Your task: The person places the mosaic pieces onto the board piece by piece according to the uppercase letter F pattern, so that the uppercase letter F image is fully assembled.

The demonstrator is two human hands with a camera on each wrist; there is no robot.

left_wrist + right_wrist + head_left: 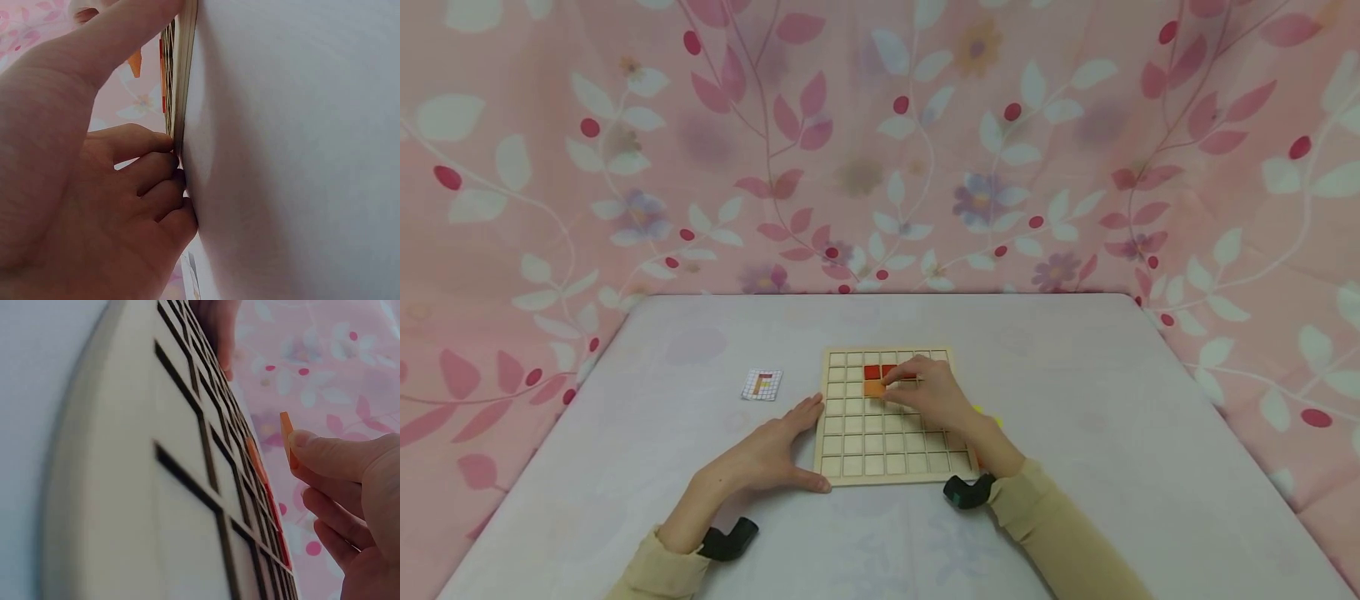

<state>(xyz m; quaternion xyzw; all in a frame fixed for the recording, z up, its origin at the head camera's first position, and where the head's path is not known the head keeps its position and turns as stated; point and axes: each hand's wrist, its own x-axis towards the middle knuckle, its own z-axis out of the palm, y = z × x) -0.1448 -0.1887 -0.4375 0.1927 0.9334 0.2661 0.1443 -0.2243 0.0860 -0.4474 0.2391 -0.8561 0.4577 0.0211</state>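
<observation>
A wooden grid board lies on the table with red tiles set in its second row. My right hand reaches over the board and pinches a small orange tile by thumb and fingers; the tile stands on edge just above the cells beside the red ones. An orange square shows under the red tiles. My left hand lies flat on the table, fingertips against the board's left edge and thumb at its front corner.
A small pattern card lies left of the board. Something yellow peeks out behind my right wrist. The table is covered in pale cloth, with pink floral fabric hanging behind and at both sides.
</observation>
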